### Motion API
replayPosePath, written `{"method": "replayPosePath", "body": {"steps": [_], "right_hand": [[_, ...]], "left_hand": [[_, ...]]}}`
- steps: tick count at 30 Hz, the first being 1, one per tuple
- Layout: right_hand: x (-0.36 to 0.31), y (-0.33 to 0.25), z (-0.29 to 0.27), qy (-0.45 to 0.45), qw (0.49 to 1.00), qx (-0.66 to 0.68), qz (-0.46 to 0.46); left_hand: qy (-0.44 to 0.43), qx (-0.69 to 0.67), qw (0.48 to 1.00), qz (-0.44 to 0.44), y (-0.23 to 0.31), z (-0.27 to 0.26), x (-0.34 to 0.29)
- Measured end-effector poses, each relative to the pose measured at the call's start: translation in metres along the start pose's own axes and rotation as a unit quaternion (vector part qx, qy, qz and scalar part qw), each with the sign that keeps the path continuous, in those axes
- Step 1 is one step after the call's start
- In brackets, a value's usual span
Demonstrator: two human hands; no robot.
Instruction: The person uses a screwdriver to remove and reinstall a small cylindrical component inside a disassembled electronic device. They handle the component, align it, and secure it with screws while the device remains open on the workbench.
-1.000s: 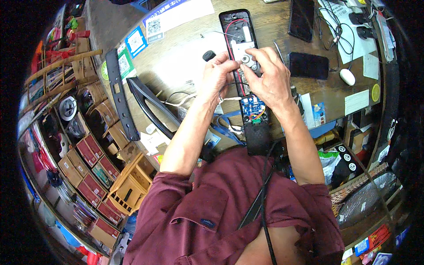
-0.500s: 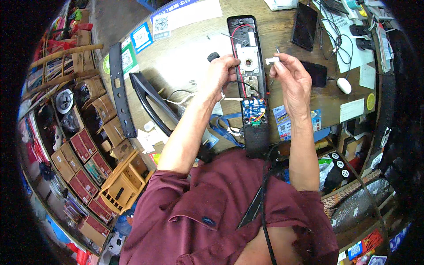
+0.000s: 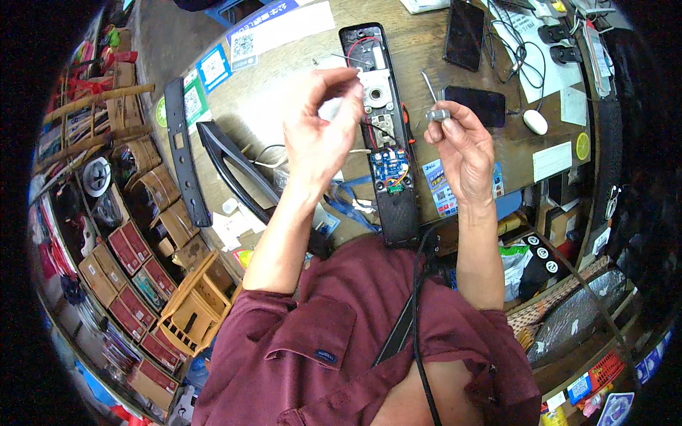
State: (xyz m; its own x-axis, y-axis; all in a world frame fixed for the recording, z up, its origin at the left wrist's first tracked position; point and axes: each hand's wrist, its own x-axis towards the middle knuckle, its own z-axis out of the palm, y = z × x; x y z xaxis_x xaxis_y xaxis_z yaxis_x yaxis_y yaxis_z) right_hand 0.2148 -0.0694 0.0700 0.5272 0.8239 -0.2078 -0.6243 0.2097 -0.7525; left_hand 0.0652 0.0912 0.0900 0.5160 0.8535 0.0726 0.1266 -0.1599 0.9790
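Note:
A long black housing (image 3: 398,213) lies lengthwise on the table in front of me. In it are a pale metal plate with a round hole (image 3: 376,94), red and black wires, and a blue circuit board (image 3: 390,165). My left hand (image 3: 320,131) is over the housing's left side, fingers curled and thumb close to the fingertips; what they pinch, if anything, is hidden. Right of the housing, my right hand (image 3: 465,145) holds a small grey metal part (image 3: 438,115) between thumb and fingers. A thin metal rod (image 3: 429,84) shows just above that part; I cannot tell whether it is held.
To the left lie a black curved handle piece (image 3: 238,160) and a flat black strip with holes (image 3: 183,145). Two dark phones (image 3: 465,35), a white mouse (image 3: 535,122) and tangled black cables (image 3: 522,57) are at the right. A printed leaflet (image 3: 442,195) lies beside the housing.
My left hand has lifted off the housing and moved left, fingers curling. The right hand has shifted slightly down; its small white part is out of sight and a grey metal one shows in its fingers.

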Motion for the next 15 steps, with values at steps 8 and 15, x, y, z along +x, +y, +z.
{"method": "replayPosePath", "body": {"steps": [8,15], "right_hand": [[-0.033,-0.007,-0.004,0.033,0.999,-0.039,0.004],[-0.065,0.010,-0.045,0.156,0.956,-0.245,0.035]], "left_hand": [[-0.117,-0.082,0.990,0.012,0.019,-0.023,-0.075],[0.060,0.009,0.994,-0.095,-0.006,-0.085,-0.126]]}}
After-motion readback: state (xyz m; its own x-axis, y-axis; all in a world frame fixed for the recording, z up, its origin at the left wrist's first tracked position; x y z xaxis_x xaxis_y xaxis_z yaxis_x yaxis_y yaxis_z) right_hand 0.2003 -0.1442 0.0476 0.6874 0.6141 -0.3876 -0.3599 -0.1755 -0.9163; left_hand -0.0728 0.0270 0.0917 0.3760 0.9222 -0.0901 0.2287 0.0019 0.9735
